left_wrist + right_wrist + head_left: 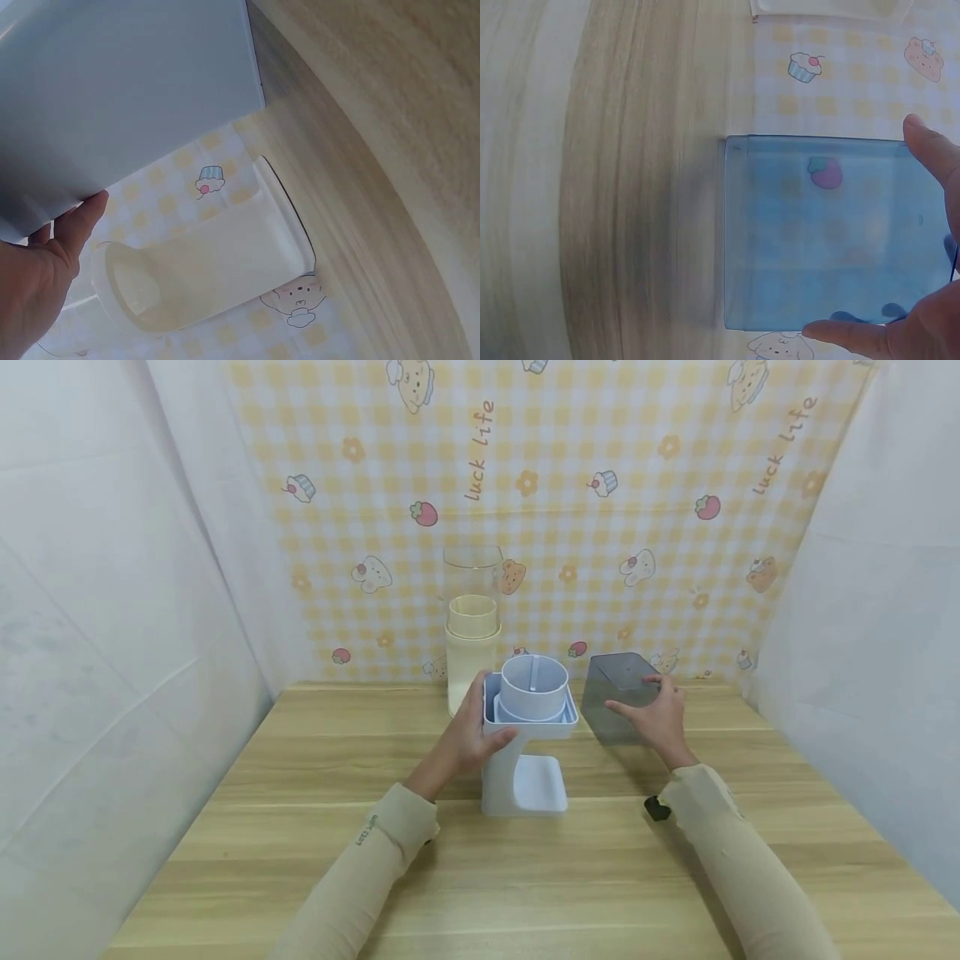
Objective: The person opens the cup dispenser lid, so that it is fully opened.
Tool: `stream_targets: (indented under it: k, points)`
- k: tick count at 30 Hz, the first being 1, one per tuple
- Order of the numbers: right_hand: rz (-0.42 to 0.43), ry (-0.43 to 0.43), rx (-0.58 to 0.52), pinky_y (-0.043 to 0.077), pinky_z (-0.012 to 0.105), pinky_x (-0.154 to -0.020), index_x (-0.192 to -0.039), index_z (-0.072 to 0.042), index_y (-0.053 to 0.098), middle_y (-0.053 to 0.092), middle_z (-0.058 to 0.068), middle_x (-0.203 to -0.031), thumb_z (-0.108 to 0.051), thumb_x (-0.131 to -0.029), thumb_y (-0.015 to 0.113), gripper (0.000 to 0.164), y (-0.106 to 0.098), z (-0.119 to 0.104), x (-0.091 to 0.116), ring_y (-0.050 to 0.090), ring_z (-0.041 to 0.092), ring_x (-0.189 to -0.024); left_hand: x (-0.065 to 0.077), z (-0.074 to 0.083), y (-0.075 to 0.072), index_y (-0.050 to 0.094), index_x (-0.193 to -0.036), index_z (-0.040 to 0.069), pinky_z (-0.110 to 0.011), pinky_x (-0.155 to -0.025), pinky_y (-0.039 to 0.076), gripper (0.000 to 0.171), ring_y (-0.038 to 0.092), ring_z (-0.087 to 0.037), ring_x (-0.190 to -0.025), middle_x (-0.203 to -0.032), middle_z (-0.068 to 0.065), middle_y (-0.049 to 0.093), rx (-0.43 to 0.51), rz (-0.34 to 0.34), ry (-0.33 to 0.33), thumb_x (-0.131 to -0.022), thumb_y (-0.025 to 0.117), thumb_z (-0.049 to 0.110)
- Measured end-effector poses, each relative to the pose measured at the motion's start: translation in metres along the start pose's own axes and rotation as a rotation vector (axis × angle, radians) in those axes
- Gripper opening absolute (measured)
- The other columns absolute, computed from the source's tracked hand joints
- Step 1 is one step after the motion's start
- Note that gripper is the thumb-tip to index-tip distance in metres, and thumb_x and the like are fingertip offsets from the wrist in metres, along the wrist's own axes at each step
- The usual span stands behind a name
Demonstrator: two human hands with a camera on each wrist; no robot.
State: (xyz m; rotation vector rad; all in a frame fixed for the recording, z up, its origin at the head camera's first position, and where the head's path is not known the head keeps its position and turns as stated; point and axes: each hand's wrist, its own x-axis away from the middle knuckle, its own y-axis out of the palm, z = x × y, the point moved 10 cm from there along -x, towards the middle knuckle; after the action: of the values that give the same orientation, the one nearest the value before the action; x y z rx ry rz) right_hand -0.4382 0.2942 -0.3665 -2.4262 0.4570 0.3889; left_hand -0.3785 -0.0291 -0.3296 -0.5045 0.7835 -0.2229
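A white stand (498,781) with a square upper tray, a round open cup and a flat foot is upright on the table. My left hand (467,733) grips its upper tray from the left, thumb in front. To the right, a smoky see-through square box (600,697) rests on the table near the back wall. My right hand (662,720) holds this box from above, thumb and fingers spread across it. The right wrist view has the fingertips (825,330) at one side and the other digit at the opposite side. Part of the box is hidden by the hand.
Behind the stand, a cream dispenser (471,660) with a clear upper cylinder stands against the checked cloth (540,552). White cloth hangs at the left and right of the wooden table (300,827). A small black object (657,808) sits at the right cuff.
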Motion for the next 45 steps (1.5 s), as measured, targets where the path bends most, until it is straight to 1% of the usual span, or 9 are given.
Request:
stream_targets:
  k: [5, 11, 17, 25, 27, 30, 34, 39, 45]
  points:
    - [-0.004, 0.005, -0.004, 0.039, 0.057, -0.098, -0.138, 0.001, 0.039, 0.029, 0.031, -0.144, -0.038, -0.076, 0.087, 0.088, 0.001, 0.001, 0.000, 0.029, 0.042, -0.126, -0.001, 0.000, 0.000, 0.021, -0.148, 0.005, -0.048, -0.100, 0.045, 0.114, 0.049, -0.025, -0.118, -0.133, -0.012, 0.047, 0.000, 0.005, 0.002, -0.076, 0.039, 0.091]
    - [-0.007, 0.035, -0.026, 0.039, 0.057, -0.098, -0.140, -0.004, 0.039, 0.025, 0.031, -0.145, -0.036, -0.076, 0.087, 0.086, 0.002, 0.006, 0.000, 0.029, 0.041, -0.127, -0.001, 0.000, 0.003, 0.019, -0.150, 0.004, -0.048, -0.101, 0.045, 0.117, 0.048, -0.026, -0.119, -0.134, -0.014, 0.045, -0.006, -0.019, -0.011, -0.076, 0.039, 0.091]
    - [-0.029, 0.007, -0.019, 0.039, 0.056, -0.095, -0.142, -0.004, 0.040, 0.027, 0.030, -0.145, -0.039, -0.077, 0.086, 0.087, 0.007, 0.004, -0.006, 0.028, 0.040, -0.123, 0.000, 0.001, 0.000, 0.022, -0.148, 0.004, -0.048, -0.100, 0.045, 0.115, 0.049, -0.026, -0.118, -0.132, -0.013, 0.047, -0.002, 0.004, -0.006, -0.075, 0.039, 0.091]
    - [-0.048, -0.013, 0.050, 0.041, 0.058, -0.096, -0.143, -0.003, 0.040, 0.029, 0.031, -0.142, -0.037, -0.078, 0.085, 0.086, 0.012, 0.001, -0.013, 0.031, 0.042, -0.123, 0.000, 0.001, -0.002, 0.021, -0.149, 0.002, -0.047, -0.100, 0.044, 0.115, 0.048, -0.026, -0.118, -0.133, -0.014, 0.046, -0.009, 0.011, -0.002, -0.076, 0.037, 0.091]
    - [-0.060, -0.022, 0.062, 0.041, 0.059, -0.095, -0.143, -0.003, 0.040, 0.030, 0.033, -0.142, -0.035, -0.079, 0.085, 0.085, 0.012, 0.000, -0.015, 0.032, 0.044, -0.122, 0.000, 0.001, -0.002, 0.022, -0.148, 0.002, -0.047, -0.101, 0.044, 0.115, 0.048, -0.026, -0.118, -0.132, -0.014, 0.046, -0.007, 0.015, 0.005, -0.077, 0.037, 0.091]
    - [-0.080, -0.044, 0.092, 0.039, 0.063, -0.098, -0.143, -0.002, 0.041, 0.031, 0.034, -0.143, -0.031, -0.081, 0.084, 0.081, 0.013, -0.002, -0.018, 0.034, 0.047, -0.125, 0.000, 0.000, -0.002, 0.022, -0.148, 0.001, -0.047, -0.101, 0.044, 0.115, 0.048, -0.026, -0.118, -0.131, -0.014, 0.046, -0.007, 0.016, 0.007, -0.077, 0.037, 0.091]
    - [-0.118, -0.072, 0.155, 0.040, 0.064, -0.097, -0.144, -0.002, 0.041, 0.034, 0.035, -0.140, -0.027, -0.085, 0.080, 0.076, 0.015, -0.005, -0.022, 0.038, 0.049, -0.122, 0.001, -0.001, -0.002, 0.021, -0.148, 0.000, -0.049, -0.101, 0.044, 0.117, 0.048, -0.027, -0.118, -0.132, -0.016, 0.046, -0.015, 0.022, 0.007, -0.077, 0.036, 0.091]
    - [-0.152, -0.080, 0.209, 0.044, 0.064, -0.090, -0.145, -0.005, 0.041, 0.036, 0.035, -0.139, -0.027, -0.088, 0.076, 0.070, 0.016, -0.005, -0.025, 0.042, 0.048, -0.118, 0.002, -0.001, -0.001, 0.021, -0.148, 0.001, -0.049, -0.100, 0.044, 0.117, 0.047, -0.027, -0.119, -0.132, -0.015, 0.046, -0.021, 0.018, 0.004, -0.076, 0.036, 0.091]
    - [-0.148, -0.091, 0.267, 0.048, 0.060, -0.081, -0.145, -0.009, 0.044, 0.041, 0.034, -0.136, -0.028, -0.090, 0.074, 0.066, 0.016, -0.004, -0.032, 0.047, 0.046, -0.112, 0.002, 0.001, -0.001, 0.021, -0.150, 0.003, -0.048, -0.101, 0.044, 0.115, 0.048, -0.026, -0.119, -0.133, -0.014, 0.046, -0.016, 0.013, -0.001, -0.076, 0.037, 0.091]
